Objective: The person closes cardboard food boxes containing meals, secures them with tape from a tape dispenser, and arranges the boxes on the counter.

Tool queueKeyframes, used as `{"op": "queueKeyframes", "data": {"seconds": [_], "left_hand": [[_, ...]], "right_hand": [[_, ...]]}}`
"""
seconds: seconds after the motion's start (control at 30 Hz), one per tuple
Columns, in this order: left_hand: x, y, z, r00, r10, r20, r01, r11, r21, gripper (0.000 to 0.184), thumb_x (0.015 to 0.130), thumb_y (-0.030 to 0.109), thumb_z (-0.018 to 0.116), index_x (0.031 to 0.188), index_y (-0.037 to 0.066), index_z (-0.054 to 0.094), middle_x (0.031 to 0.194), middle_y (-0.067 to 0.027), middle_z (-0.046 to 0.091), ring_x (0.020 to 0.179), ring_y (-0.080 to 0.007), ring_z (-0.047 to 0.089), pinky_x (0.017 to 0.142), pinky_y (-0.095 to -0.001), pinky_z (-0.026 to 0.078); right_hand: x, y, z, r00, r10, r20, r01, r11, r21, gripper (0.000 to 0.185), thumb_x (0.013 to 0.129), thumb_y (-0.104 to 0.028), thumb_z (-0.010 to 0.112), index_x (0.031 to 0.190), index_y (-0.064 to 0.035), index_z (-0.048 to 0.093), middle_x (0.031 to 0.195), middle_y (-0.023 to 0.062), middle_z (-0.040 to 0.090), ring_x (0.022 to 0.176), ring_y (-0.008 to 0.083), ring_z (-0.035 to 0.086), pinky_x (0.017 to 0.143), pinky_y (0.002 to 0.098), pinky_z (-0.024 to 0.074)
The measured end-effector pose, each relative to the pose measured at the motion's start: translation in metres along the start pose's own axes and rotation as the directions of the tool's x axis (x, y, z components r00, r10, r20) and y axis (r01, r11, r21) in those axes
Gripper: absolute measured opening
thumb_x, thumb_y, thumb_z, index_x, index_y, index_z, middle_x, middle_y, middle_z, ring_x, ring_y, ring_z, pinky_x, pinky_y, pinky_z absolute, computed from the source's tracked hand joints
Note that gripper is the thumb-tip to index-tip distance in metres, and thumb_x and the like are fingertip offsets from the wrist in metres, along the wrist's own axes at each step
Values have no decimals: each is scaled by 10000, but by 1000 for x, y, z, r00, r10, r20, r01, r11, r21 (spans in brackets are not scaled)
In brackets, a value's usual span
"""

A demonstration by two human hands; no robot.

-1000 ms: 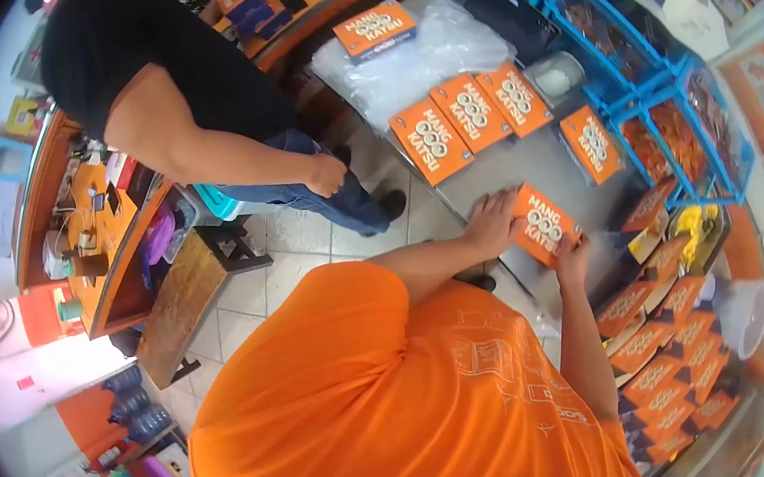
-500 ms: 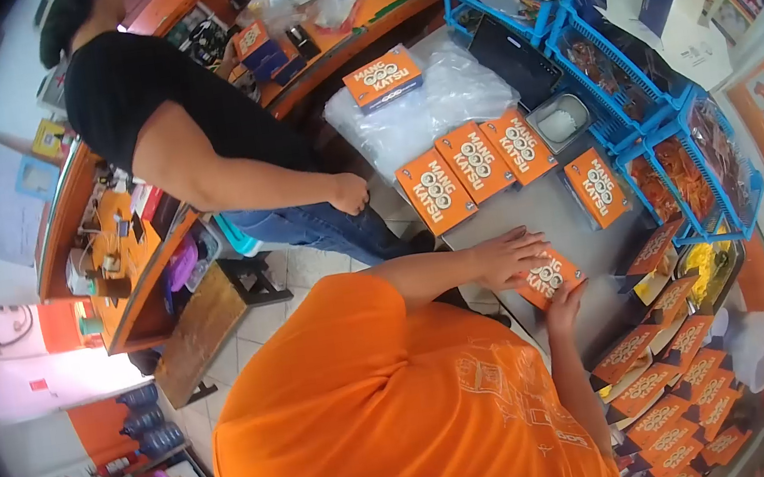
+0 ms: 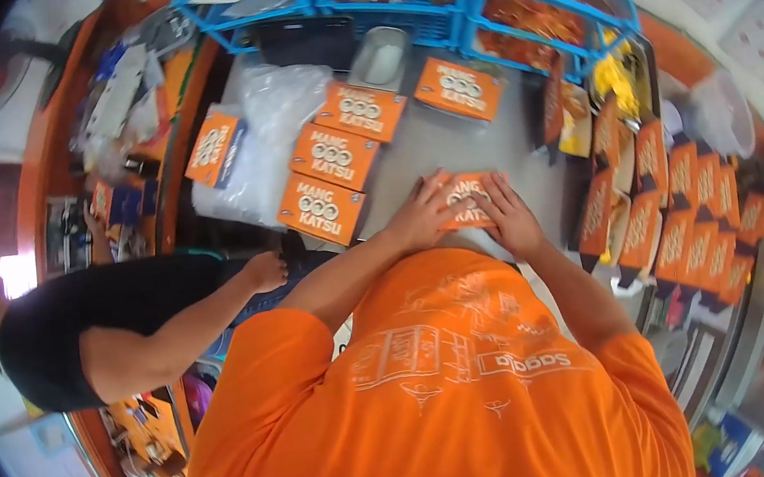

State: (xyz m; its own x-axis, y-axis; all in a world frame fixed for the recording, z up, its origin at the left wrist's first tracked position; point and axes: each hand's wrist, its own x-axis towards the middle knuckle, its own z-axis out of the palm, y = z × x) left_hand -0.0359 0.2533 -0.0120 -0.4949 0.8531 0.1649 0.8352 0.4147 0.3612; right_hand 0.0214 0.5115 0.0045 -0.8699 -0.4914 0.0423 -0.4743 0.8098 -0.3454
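An orange "Mang Katsu" cardboard food box lies on the metal table right in front of me, its lid closed. My left hand rests over its left side with the fingers on the lid. On the other side, my right hand presses against the box, its fingers reaching along the right edge and top. Beyond my left hand stand three matching closed boxes in a slanting row, the nearest being a closed box. Another closed box sits farther back.
A box lies on clear plastic bags at the left. Blue baskets with packed food line the back, beside a metal container. Several open boxes stand at the right. A co-worker in black is at my left.
My view has turned, so the table now lies straight ahead. Both hands stay on the same box; the right hand has shifted from its near corner to lie along its right side.
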Motion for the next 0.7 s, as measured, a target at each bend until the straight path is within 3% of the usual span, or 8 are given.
{"op": "queueKeyframes", "data": {"seconds": [0.17, 0.23, 0.4, 0.47, 0.7], "left_hand": [[7, 6, -19, 998, 8, 54, -9, 1000, 22, 649, 858, 200, 675, 1471, 219, 461, 1548, -225, 322, 1430, -496, 242, 1160, -575, 264], [8, 7, -25, 996, 0, 84, -4, 999, 42, 657, 856, 167, 676, 1473, 213, 456, 1538, -234, 326, 1420, -506, 251, 1163, -545, 286], [11, 9, -23, 984, -44, 175, 21, 991, 129, 670, 884, 204, 660, 1504, 241, 407, 1568, -211, 279, 1447, -488, 192, 1172, -544, 283], [10, 8, -27, 981, -54, 187, 45, 998, 54, 686, 893, 284, 673, 1514, 247, 384, 1579, -204, 251, 1449, -471, 192, 1165, -537, 299], [10, 10, -43, 977, -41, 212, 15, 992, 123, 743, 878, 491, 652, 1526, 278, 357, 1595, -177, 232, 1472, -426, 168, 1136, -604, 288]], "right_hand": [[-1, -9, -10, 998, 19, -51, -16, 998, 66, 670, 881, -247, 680, 1481, -123, 409, 1583, 168, 292, 1466, 403, 247, 1197, 454, 271], [-2, -5, -10, 997, -59, -49, 53, 993, -107, 623, 897, -236, 653, 1472, -146, 430, 1567, 133, 343, 1468, 360, 272, 1167, 423, 342], [-4, 4, -5, 997, -73, -3, 71, 982, -175, 532, 937, -293, 604, 1436, -156, 480, 1513, 104, 444, 1448, 323, 336, 1077, 367, 454], [-4, 1, -6, 998, -25, 57, 31, 994, -106, 586, 943, -265, 605, 1484, -149, 414, 1580, 89, 334, 1492, 319, 233, 1143, 364, 383], [0, -19, -21, 993, 39, 111, -38, 999, -18, 634, 956, -306, 585, 1522, -148, 348, 1628, 102, 215, 1521, 328, 108, 1213, 411, 245]]}}
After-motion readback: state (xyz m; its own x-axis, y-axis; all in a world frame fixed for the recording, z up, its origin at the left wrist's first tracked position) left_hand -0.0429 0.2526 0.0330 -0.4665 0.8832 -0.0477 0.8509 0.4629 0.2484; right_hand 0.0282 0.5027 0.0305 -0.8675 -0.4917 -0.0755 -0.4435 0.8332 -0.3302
